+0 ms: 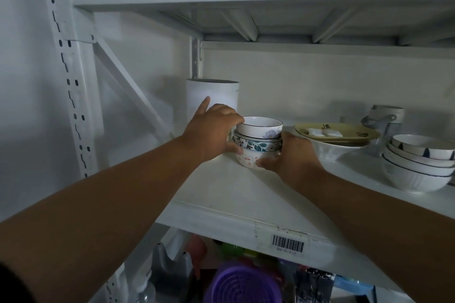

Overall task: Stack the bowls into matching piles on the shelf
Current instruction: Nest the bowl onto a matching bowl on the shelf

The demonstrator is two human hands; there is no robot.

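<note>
Two bare forearms reach in from the lower corners to the white shelf [221,194] at mid-frame. Left hand [211,130] curls round the left side of a stack [257,141] of three glossy patterned bowls, index finger pointing up. Right hand [293,155] cups the stack's right side, thumb at its base. Nested white bowls [416,167] sit at right, a yellow plate [337,131] between.
</note>
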